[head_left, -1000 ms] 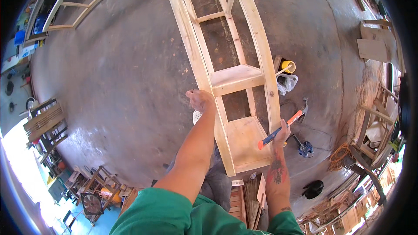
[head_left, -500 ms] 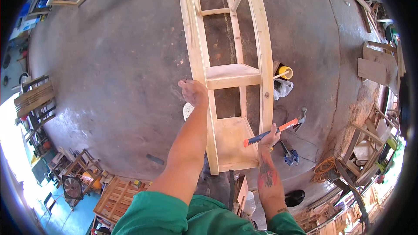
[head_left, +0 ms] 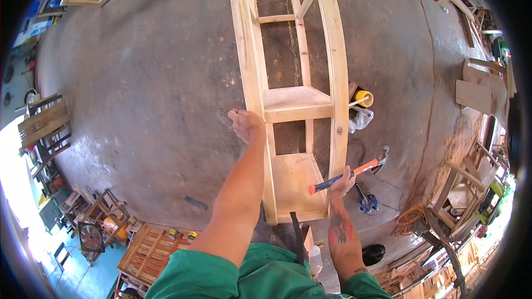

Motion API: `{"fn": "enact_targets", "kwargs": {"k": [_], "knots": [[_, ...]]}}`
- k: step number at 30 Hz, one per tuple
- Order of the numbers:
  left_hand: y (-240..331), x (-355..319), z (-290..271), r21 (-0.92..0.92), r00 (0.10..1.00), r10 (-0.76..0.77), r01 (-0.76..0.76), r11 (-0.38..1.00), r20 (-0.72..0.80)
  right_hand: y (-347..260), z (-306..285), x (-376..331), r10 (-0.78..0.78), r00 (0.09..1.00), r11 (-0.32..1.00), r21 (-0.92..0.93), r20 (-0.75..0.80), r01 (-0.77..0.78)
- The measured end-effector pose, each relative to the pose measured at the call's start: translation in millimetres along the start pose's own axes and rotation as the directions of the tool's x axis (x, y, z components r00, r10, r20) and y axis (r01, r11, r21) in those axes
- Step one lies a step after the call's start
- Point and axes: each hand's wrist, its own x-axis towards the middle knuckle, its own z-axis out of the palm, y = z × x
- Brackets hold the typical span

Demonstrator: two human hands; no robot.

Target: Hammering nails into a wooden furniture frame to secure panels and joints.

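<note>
A long pale wooden frame [head_left: 297, 114] with crossbars and board panels runs up the middle of the view. My left hand [head_left: 247, 125] is closed against its left rail, next to the middle crossbar. What those fingers hold, if anything, is hidden. By the near end of the right rail, my right hand [head_left: 342, 182] is closed around the handle of a claw hammer [head_left: 366, 166]. The handle is orange and dark, and the metal head points up and to the right, apart from the wood.
Right of the frame are a yellow container [head_left: 364, 98], a white plastic bag [head_left: 360, 120] and a blue power tool [head_left: 368, 205] on the floor. An orange coiled cord [head_left: 409, 220] lies farther right. A slatted wooden piece [head_left: 151, 252] is at the lower left, near a fan [head_left: 92, 236].
The frame and both hands sit slightly lower in the picture. A white dotted thing beside my left forearm is now out of sight. My right hand still holds the hammer.
</note>
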Motion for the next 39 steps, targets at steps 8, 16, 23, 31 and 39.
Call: {"fn": "enact_targets", "kwargs": {"k": [8,16,23,31,39], "knots": [[-18,12,12,0.090,0.999,0.053,-0.053,0.995,-0.006,-26,-1,-9,0.084,0.994,0.996,0.021,0.063,-0.085],[-64,47,17,-0.430,0.963,0.195,-0.098,0.898,0.187,-28,-2,-13,0.129,0.991,0.980,0.147,0.039,-0.133],[-39,45,-6,-0.315,0.920,0.198,-0.087,0.945,0.338,-40,-6,-21,0.195,0.981,0.981,-0.012,-0.004,-0.195],[83,24,-14,-0.385,0.082,0.672,-0.766,0.515,0.736,-72,-20,57,0.460,0.831,0.742,-0.650,0.312,-0.166],[36,14,243,0.359,0.429,-0.115,-0.548,0.755,0.896,-107,149,234,-0.040,0.608,0.450,-0.529,0.793,0.719]]}}
